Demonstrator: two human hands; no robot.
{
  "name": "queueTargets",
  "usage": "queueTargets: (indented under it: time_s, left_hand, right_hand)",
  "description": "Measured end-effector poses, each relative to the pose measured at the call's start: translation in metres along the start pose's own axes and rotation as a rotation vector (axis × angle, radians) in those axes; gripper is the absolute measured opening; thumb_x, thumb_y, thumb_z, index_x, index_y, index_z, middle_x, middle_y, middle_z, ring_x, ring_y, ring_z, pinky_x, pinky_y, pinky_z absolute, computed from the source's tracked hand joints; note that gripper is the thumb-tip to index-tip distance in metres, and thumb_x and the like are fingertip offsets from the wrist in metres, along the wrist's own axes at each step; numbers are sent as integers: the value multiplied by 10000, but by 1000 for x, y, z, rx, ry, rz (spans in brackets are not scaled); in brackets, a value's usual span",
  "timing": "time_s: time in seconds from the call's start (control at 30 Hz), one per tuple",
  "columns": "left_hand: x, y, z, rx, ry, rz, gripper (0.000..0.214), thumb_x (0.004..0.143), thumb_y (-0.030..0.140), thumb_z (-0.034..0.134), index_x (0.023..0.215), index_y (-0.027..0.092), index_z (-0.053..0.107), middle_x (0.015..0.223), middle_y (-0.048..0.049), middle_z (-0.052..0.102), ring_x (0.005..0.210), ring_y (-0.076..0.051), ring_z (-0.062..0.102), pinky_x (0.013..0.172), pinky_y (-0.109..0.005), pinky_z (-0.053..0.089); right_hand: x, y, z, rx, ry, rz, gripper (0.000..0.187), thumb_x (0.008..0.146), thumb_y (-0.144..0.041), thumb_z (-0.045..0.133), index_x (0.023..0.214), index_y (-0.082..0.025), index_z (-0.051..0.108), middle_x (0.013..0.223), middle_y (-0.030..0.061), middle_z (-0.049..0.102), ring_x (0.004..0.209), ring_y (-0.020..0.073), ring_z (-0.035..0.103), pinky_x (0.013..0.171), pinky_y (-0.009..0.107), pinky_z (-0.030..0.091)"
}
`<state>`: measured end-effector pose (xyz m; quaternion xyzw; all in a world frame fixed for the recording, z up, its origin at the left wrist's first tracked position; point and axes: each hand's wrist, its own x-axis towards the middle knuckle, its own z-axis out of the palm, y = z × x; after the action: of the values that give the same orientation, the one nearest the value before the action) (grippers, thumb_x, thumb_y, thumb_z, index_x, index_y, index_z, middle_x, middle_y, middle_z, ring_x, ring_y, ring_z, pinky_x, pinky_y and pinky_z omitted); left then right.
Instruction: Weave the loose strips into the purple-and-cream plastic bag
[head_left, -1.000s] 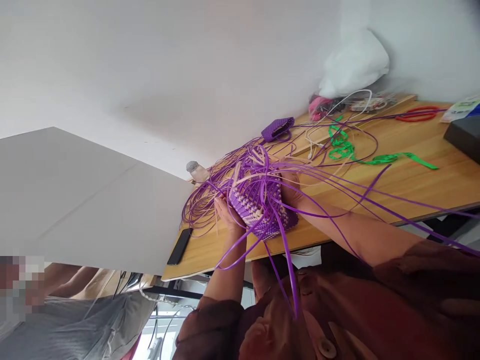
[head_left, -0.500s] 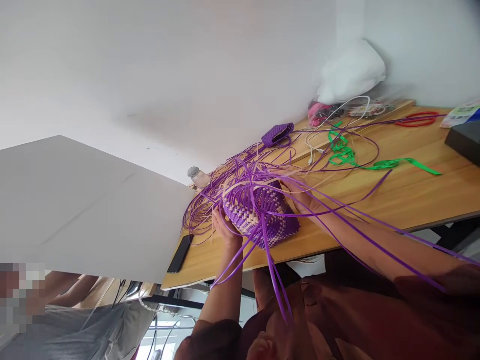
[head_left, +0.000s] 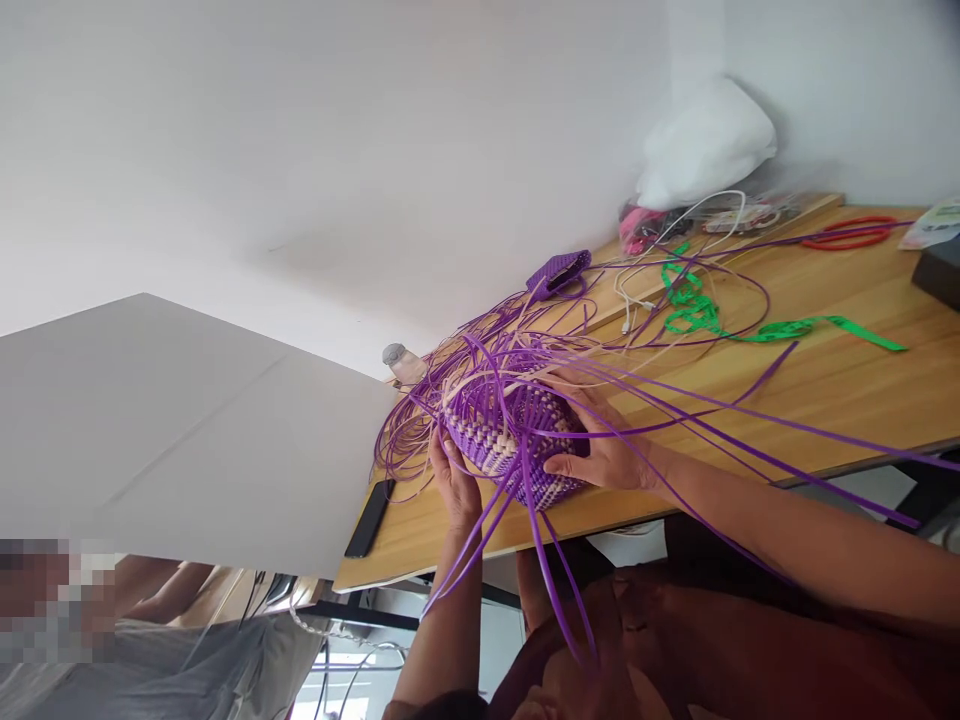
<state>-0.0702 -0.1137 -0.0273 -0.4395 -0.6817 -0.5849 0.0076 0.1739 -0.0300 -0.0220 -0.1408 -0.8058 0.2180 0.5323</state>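
A half-woven purple and cream basket (head_left: 510, 440) lies on its side on the wooden table (head_left: 825, 380). Many long purple strips (head_left: 712, 420) fan out of it over the table and down past its front edge. My left hand (head_left: 454, 480) cups the basket's left end with its fingers curled on it. My right hand (head_left: 600, 450) presses on the basket's right side, thumb underneath and fingers spread over the weave.
A black phone (head_left: 370, 518) lies near the table's left edge. Further back are a small purple woven pouch (head_left: 556, 272), a green tape (head_left: 750, 325), white cables (head_left: 637, 290), red scissors (head_left: 851, 235) and a white bag (head_left: 705, 140). Another person sits at the lower left.
Both hands have turned the basket so that its opening faces more upward and left. My right hand has slid from the far side round to the near right side.
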Motion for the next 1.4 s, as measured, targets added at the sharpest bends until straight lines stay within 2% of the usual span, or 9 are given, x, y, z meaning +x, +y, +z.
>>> queueTargets:
  time_s: [0.13, 0.27, 0.37, 0.6, 0.8, 1.0, 1.13, 1.3, 1.4]
  left_hand:
    - [-1, 8, -8, 1, 103, 96, 624, 971, 587, 380, 1443, 184, 445, 1490, -173, 474, 1368, -277, 483, 1146, -435, 383]
    - [3, 17, -16, 26, -112, 379, 672, 950, 632, 379, 1462, 197, 420, 1478, -164, 489, 1369, -293, 476, 1150, -458, 364]
    - [10, 23, -19, 134, -222, 437, 753, 892, 683, 456, 1449, 176, 434, 1403, -178, 550, 1292, -318, 531, 1092, -478, 409]
    - [20, 61, -13, 857, -168, 265, 803, 862, 733, 439, 1430, 170, 503, 1265, -211, 642, 1179, -408, 561, 988, -572, 414]
    - [27, 62, -1, 1068, -331, 152, 861, 851, 791, 341, 1399, 165, 559, 1196, -240, 688, 1158, -455, 576, 981, -606, 385]
    - [25, 49, -5, 965, -345, 209, 818, 876, 722, 420, 1500, 195, 446, 1380, -227, 589, 1257, -441, 527, 1046, -608, 363]
    - [25, 56, -24, 731, -490, 144, 882, 849, 688, 532, 1545, 178, 352, 1405, -225, 569, 1294, -384, 537, 1052, -521, 421]
    - [-2, 72, -45, 730, -534, 133, 895, 783, 694, 617, 1544, 310, 344, 1455, -157, 554, 1274, -401, 566, 1024, -532, 446]
    - [-21, 70, -45, 776, -622, 39, 896, 795, 720, 576, 1541, 277, 355, 1429, -184, 575, 1219, -426, 606, 997, -537, 463]
  right_hand:
    - [5, -2, -6, -55, -54, 0, 991, 814, -554, 711, 1600, -262, 182, 1604, 140, 331, 1477, 362, 311, 1195, 573, 285]
    - [15, 1, -15, -164, -98, -61, 1089, 765, -627, 720, 1612, -254, 145, 1617, 136, 321, 1499, 396, 244, 1211, 621, 207]
    - [25, 11, -20, -212, -181, -70, 1153, 704, -709, 722, 1606, -254, 166, 1612, 135, 336, 1478, 408, 286, 1208, 630, 207]
    - [35, 35, -24, -385, -215, 454, 1133, 709, -842, 582, 1595, -254, 191, 1608, 161, 333, 1447, 437, 333, 1136, 641, 322]
    - [32, 45, -20, -554, -348, 619, 1017, 735, -865, 490, 1535, -252, 352, 1562, 174, 403, 1372, 482, 403, 1061, 717, 337]
    - [26, 61, -23, -548, -404, 641, 942, 777, -815, 488, 1509, -228, 408, 1564, 166, 403, 1372, 469, 411, 1071, 689, 363]
    - [23, 62, -34, -440, -372, 567, 908, 803, -720, 559, 1505, -171, 387, 1509, 192, 462, 1382, 391, 440, 1144, 559, 371]
    - [8, 46, -60, -424, -447, 543, 906, 788, -744, 565, 1498, -203, 411, 1440, 171, 534, 1327, 383, 495, 1114, 552, 408]
    - [4, 41, -68, -540, -546, 576, 900, 757, -768, 573, 1445, -192, 510, 1382, 195, 576, 1290, 430, 511, 1089, 606, 400]
